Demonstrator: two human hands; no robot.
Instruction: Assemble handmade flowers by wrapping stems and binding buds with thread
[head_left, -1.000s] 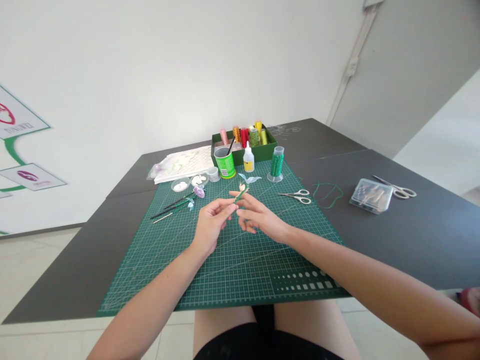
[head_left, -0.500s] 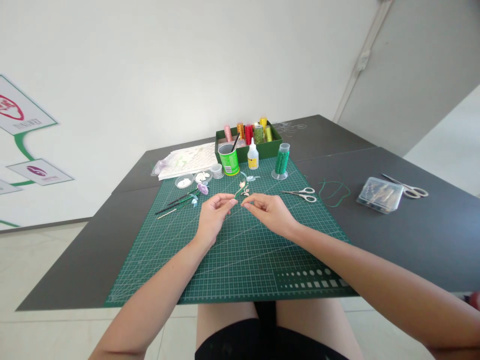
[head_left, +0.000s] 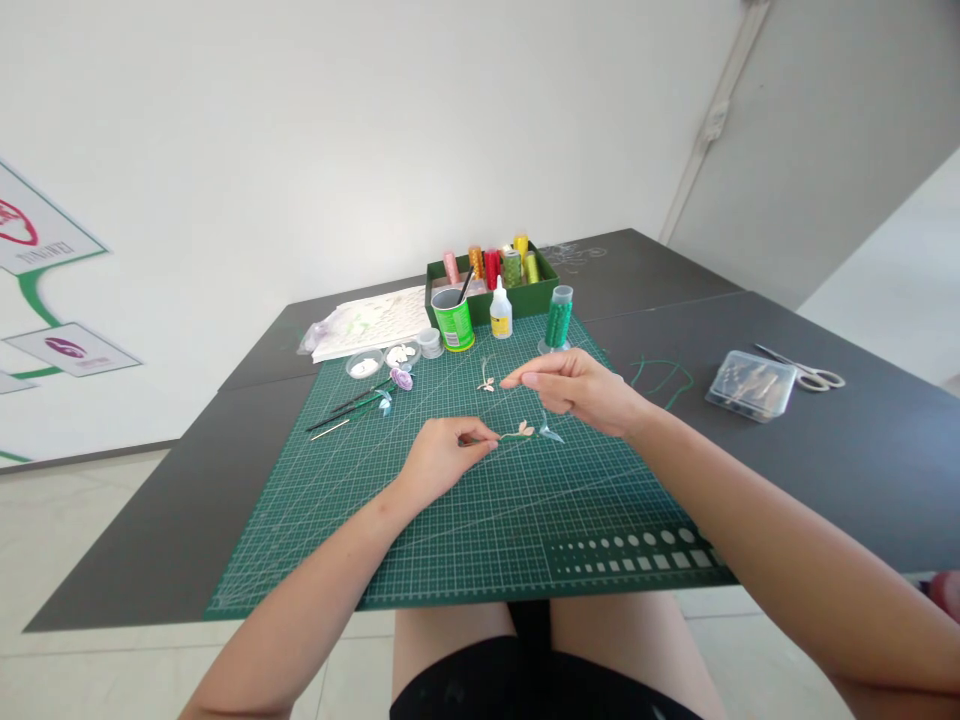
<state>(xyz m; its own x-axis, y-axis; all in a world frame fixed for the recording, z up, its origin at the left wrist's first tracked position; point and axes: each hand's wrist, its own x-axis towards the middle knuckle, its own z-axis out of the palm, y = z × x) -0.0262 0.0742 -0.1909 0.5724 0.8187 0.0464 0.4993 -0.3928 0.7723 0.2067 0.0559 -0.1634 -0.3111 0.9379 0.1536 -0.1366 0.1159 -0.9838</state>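
Note:
My left hand (head_left: 452, 455) pinches a thin green wrapped stem with a small cream-pink flower (head_left: 525, 429) at its end, pointing right. A pale blue flower piece (head_left: 551, 432) shows just right of it, below my right hand. My right hand (head_left: 576, 388) is raised over the mat, thumb and forefinger pinched together. What they hold, if anything, is too fine to make out. Beyond the fingertips lies another small cream flower (head_left: 487, 384) on a pale stem. The green thread spool (head_left: 559, 318) stands behind my right hand, its base partly hidden.
On the green cutting mat (head_left: 450, 540) are a purple flower (head_left: 403, 379), dishes of white pieces (head_left: 401, 355), a green can (head_left: 454, 322) and a glue bottle (head_left: 501, 310). Behind stands a box of thread spools (head_left: 540, 297). Rightward lie loose green thread (head_left: 679, 375), a clear case (head_left: 751, 386) and scissors (head_left: 817, 379).
My right hand has moved up and right, away from my left. My left hand has come lower and right, and its stem now points right. The scissors on the mat are now hidden.

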